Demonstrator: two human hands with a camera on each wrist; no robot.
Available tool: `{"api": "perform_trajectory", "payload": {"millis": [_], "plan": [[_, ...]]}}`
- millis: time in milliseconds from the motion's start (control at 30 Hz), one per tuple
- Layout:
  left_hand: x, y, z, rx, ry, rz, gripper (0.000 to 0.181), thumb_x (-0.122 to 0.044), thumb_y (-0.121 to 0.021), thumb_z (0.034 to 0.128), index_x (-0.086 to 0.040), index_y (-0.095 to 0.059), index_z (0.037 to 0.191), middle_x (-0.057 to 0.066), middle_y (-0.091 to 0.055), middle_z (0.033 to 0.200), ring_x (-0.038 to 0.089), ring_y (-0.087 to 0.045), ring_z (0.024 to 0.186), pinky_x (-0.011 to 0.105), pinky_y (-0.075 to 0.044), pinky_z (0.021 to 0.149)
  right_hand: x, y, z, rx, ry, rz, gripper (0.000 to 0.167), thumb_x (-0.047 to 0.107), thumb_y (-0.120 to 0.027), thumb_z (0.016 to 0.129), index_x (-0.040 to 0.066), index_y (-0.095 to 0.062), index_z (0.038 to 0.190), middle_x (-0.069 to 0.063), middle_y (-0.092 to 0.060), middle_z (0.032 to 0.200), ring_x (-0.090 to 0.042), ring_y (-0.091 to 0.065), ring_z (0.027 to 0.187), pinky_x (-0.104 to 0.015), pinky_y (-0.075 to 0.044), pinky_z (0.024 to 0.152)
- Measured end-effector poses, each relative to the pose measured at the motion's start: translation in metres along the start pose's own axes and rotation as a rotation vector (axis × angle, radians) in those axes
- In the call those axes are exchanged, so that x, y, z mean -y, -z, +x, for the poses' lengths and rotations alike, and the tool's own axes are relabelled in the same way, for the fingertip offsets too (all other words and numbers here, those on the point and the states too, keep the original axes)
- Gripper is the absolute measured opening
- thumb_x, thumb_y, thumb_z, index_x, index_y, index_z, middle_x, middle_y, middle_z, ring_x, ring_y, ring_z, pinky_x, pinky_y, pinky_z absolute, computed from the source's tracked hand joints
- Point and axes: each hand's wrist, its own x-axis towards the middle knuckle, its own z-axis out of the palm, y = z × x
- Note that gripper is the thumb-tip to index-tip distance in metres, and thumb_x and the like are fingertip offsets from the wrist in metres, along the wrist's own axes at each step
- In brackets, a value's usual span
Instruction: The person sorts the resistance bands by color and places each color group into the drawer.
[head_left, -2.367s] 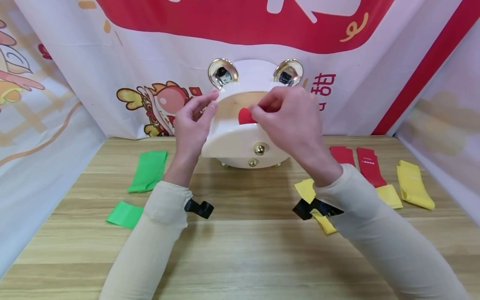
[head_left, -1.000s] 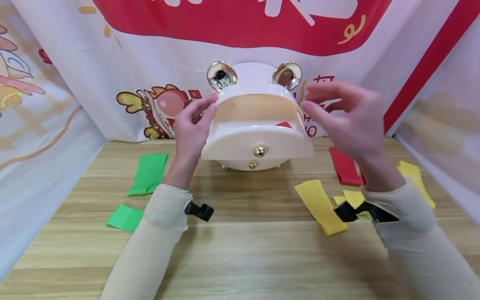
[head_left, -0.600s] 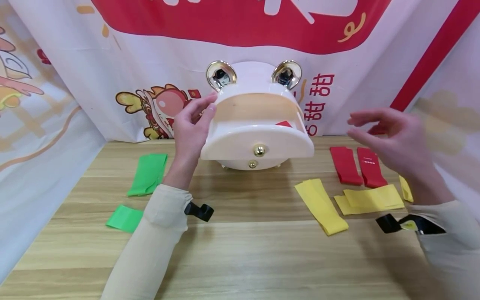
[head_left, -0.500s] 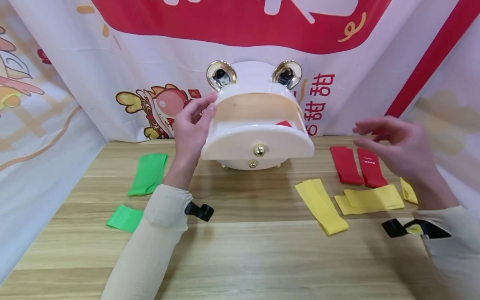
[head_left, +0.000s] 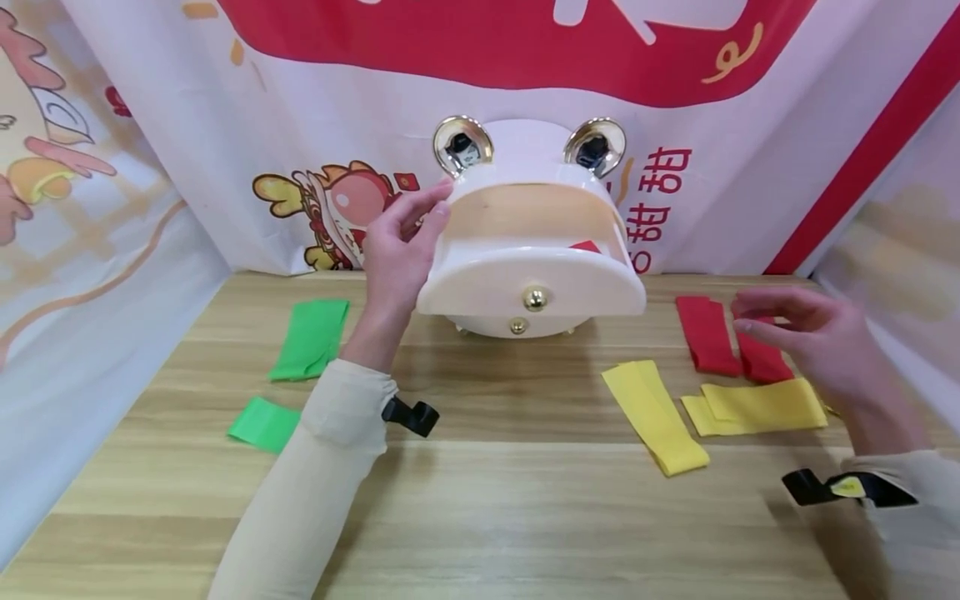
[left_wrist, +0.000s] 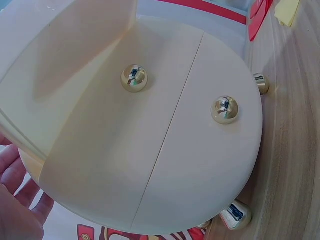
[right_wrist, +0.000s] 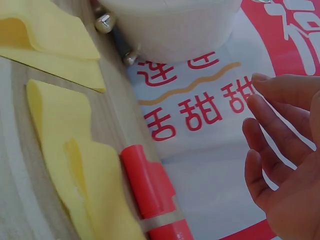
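My left hand (head_left: 405,246) is at the left side of the white box (head_left: 528,142), fingers relaxed and parted; the box stands at the middle of the tabletop's (head_left: 525,517) back edge, drawer (head_left: 480,283) out, red cloth (head_left: 586,247) peeking up inside. My right hand (head_left: 825,337), fingers loosely spread, hovers by the red strips (head_left: 707,335) near the back right corner.

Cabinet (head_left: 517,327) standing on table (head_left: 525,517) before banner (head_left: 352,92), strip (head_left: 586,246) lying in its drawer (head_left: 480,287), bands (head_left: 655,417) flanking it (more at right)
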Motion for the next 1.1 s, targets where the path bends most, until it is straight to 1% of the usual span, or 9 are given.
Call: {"api": "perform_trajectory", "payload": {"millis": [100,267,333,533,600,667,767,1000,1100], "plan": [[-0.001,-0.002,0.000,0.003,0.006,0.006,0.027,-0.027,-0.070,0.1038,-0.021,-0.077,0.129,-0.009,-0.073,0.139,0.006,-0.067,0.130,0.027,-0.056,0.110,-0.007,-0.001,-0.001,0.020,-0.033,0.001,0.036,0.011,-0.072,0.100,0.010,-0.069,0.137,0.019,-0.076,0.116,-0.002,-0.072,0.097,-0.015,-0.062,0.078],[0.000,-0.003,0.000,0.011,0.004,-0.001,0.026,-0.026,-0.070,0.1036,-0.020,-0.078,0.128,-0.009,-0.074,0.138,0.006,-0.067,0.131,0.027,-0.056,0.110,-0.017,0.001,-0.002,0.042,-0.083,-0.119,0.039,0.021,-0.076,0.099,0.016,-0.070,0.137,0.027,-0.073,0.112,0.000,-0.072,0.094,-0.018,-0.063,0.078],[0.000,-0.004,0.000,0.013,-0.001,-0.007,0.026,-0.025,-0.070,0.1036,-0.020,-0.078,0.128,-0.008,-0.074,0.138,0.006,-0.067,0.131,0.027,-0.056,0.110,-0.020,0.002,-0.001,0.056,-0.099,-0.138,0.039,0.022,-0.077,0.099,0.016,-0.070,0.137,0.029,-0.071,0.111,0.001,-0.071,0.095,-0.017,-0.062,0.077],[0.000,-0.003,0.000,0.009,0.001,-0.002,0.026,-0.026,-0.070,0.1036,-0.020,-0.078,0.128,-0.009,-0.074,0.138,0.006,-0.067,0.131,0.027,-0.056,0.109,-0.028,0.005,0.000,0.113,-0.143,-0.210,0.045,0.025,-0.076,0.100,0.013,-0.065,0.142,0.031,-0.066,0.115,0.004,-0.066,0.100,-0.017,-0.062,0.079],[0.000,-0.002,0.000,0.006,0.000,0.005,0.027,-0.026,-0.070,0.1036,-0.020,-0.078,0.128,-0.009,-0.074,0.138,0.006,-0.067,0.130,0.028,-0.057,0.109,-0.031,0.003,0.002,0.137,-0.167,-0.268,0.049,0.030,-0.075,0.101,0.013,-0.062,0.145,0.020,-0.064,0.126,-0.006,-0.060,0.112,-0.017,-0.061,0.079],[-0.001,-0.001,0.000,0.003,0.000,0.010,0.027,-0.027,-0.070,0.1036,-0.020,-0.077,0.129,-0.009,-0.074,0.138,0.006,-0.068,0.130,0.028,-0.057,0.109,-0.034,0.000,0.004,0.164,-0.199,-0.310,0.054,0.034,-0.074,0.101,0.013,-0.059,0.148,0.003,-0.060,0.141,-0.020,-0.053,0.126,-0.017,-0.059,0.079],[-0.001,0.001,-0.001,0.003,0.007,0.012,0.027,-0.027,-0.070,0.1037,-0.021,-0.077,0.129,-0.009,-0.073,0.139,0.007,-0.068,0.130,0.028,-0.057,0.109,-0.040,-0.004,0.007,0.192,-0.228,-0.347,0.056,0.037,-0.073,0.101,0.014,-0.058,0.150,-0.016,-0.047,0.154,-0.036,-0.040,0.135,-0.016,-0.056,0.079],[-0.002,0.001,-0.002,0.008,0.021,0.005,0.027,-0.027,-0.070,0.1037,-0.022,-0.077,0.129,-0.010,-0.073,0.140,0.006,-0.067,0.130,0.028,-0.057,0.109,-0.049,-0.006,0.011,0.238,-0.264,-0.367,0.056,0.037,-0.075,0.099,0.014,-0.060,0.148,-0.021,-0.060,0.146,-0.033,-0.045,0.130,-0.020,-0.057,0.080],[-0.001,0.000,-0.001,0.012,0.023,0.002,0.027,-0.027,-0.070,0.1038,-0.022,-0.077,0.129,-0.010,-0.073,0.140,0.006,-0.067,0.130,0.029,-0.057,0.108,-0.051,-0.004,0.011,0.257,-0.285,-0.402,0.061,0.039,-0.077,0.097,0.013,-0.059,0.149,-0.022,-0.058,0.147,-0.037,-0.043,0.131,-0.024,-0.054,0.081]]}}
